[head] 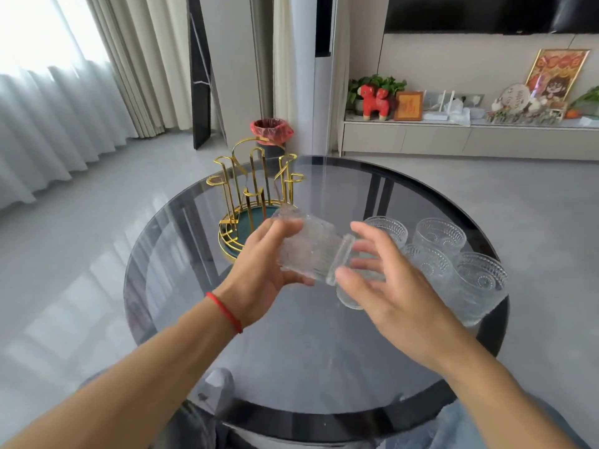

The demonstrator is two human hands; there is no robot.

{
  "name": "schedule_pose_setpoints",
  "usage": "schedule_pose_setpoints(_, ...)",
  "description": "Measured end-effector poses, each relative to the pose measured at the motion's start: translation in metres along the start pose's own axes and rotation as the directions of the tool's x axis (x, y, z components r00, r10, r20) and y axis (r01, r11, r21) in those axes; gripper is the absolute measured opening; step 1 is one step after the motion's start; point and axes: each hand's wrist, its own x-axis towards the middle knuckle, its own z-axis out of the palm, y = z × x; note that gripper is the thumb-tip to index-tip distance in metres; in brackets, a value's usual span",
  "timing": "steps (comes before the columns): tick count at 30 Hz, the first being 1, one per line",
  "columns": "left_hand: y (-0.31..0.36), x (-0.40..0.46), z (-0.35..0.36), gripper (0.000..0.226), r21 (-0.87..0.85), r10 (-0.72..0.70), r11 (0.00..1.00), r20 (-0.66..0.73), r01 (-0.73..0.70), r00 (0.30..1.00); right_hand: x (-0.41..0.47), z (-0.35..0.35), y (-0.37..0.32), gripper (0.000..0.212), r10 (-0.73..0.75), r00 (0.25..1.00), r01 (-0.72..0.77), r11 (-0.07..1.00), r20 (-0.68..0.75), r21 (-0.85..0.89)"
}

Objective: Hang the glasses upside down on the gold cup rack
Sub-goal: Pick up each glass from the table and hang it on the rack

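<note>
My left hand [259,270] grips a clear patterned glass [311,247] lying on its side in the air above the table, its thick base toward my right hand. My right hand [385,286] hovers next to that base with its fingers spread, holding nothing. The gold cup rack [256,189] with a green tray base stands at the table's far left, its prongs bare. Several more patterned glasses [479,280] stand upright in a cluster on the right side of the table, partly hidden behind my right hand.
The round dark glass table [291,351] has a black rim. Beyond it stand a bin with a red liner [271,131] on the floor and a low cabinet [453,137] with ornaments. Curtains hang at the left.
</note>
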Motion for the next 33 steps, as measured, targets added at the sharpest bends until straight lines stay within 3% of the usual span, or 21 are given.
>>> schedule_pose_setpoints(4, -0.005, 0.008, -0.016, 0.044, -0.309, -0.046, 0.946, 0.161, 0.095, 0.986, 0.046, 0.024, -0.017, 0.064, 0.063, 0.998, -0.064, 0.994, -0.018, -0.084)
schedule_pose_setpoints(6, -0.013, 0.012, -0.022, 0.043, -0.295, -0.055, 0.95, 0.171, 0.104, 0.984, 0.063, 0.029, -0.018, 0.059, 0.076, 0.996, -0.079, 0.994, -0.04, -0.08)
schedule_pose_setpoints(8, -0.013, 0.023, -0.027, 0.038, -0.092, -0.068, 0.993, -0.003, 0.068, 0.998, 0.078, 0.025, -0.018, 0.057, 0.103, 0.993, -0.105, 0.994, -0.062, -0.041)
schedule_pose_setpoints(10, -0.009, 0.035, -0.041, 0.023, 0.315, 0.122, 0.948, -0.206, -0.052, 0.971, 0.092, 0.014, -0.02, 0.055, 0.071, 0.99, -0.08, 0.994, -0.123, -0.069)
schedule_pose_setpoints(12, -0.01, 0.044, -0.062, 0.005, 0.765, 0.435, 0.628, -0.188, -0.147, 0.88, 0.106, 0.0, -0.023, 0.052, 0.012, 0.976, -0.044, 0.989, -0.219, -0.141)
schedule_pose_setpoints(13, -0.012, 0.048, -0.072, 0.003, 0.887, 0.496, 0.443, -0.121, -0.131, 0.86, 0.112, -0.007, -0.026, 0.049, -0.003, 0.962, -0.045, 0.985, -0.273, -0.166)
schedule_pose_setpoints(15, -0.018, 0.054, -0.088, 0.007, 0.975, 0.471, 0.209, -0.03, -0.079, 0.881, 0.128, -0.019, -0.031, 0.046, 0.012, 0.933, -0.067, 0.988, -0.359, -0.142)
schedule_pose_setpoints(18, -0.028, 0.063, -0.099, 0.027, 0.997, 0.338, 0.017, 0.069, -0.08, 0.938, 0.165, -0.03, -0.038, 0.049, 0.078, 0.897, -0.087, 0.996, -0.434, -0.002)
schedule_pose_setpoints(21, -0.033, 0.07, -0.101, 0.044, 0.995, 0.23, -0.022, 0.096, -0.093, 0.968, 0.213, -0.031, -0.053, 0.05, 0.086, 0.873, -0.045, 0.994, -0.48, 0.097)
schedule_pose_setpoints(24, -0.035, 0.073, -0.104, 0.045, 0.999, 0.207, -0.036, 0.047, -0.041, 0.977, 0.26, -0.022, -0.067, 0.058, 0.045, 0.901, -0.003, 0.995, -0.432, 0.098)
schedule_pose_setpoints(29, -0.038, 0.074, -0.1, 0.043, 0.995, 0.234, -0.101, 0.026, -0.003, 0.972, 0.317, 0.012, -0.081, 0.078, 0.025, 0.953, -0.035, 0.999, -0.304, -0.028)
schedule_pose_setpoints(33, -0.039, 0.073, -0.097, 0.044, 0.993, 0.227, -0.121, 0.01, 0.018, 0.974, 0.342, 0.038, -0.077, 0.077, 0.022, 0.994, -0.041, 0.983, -0.107, -0.176)
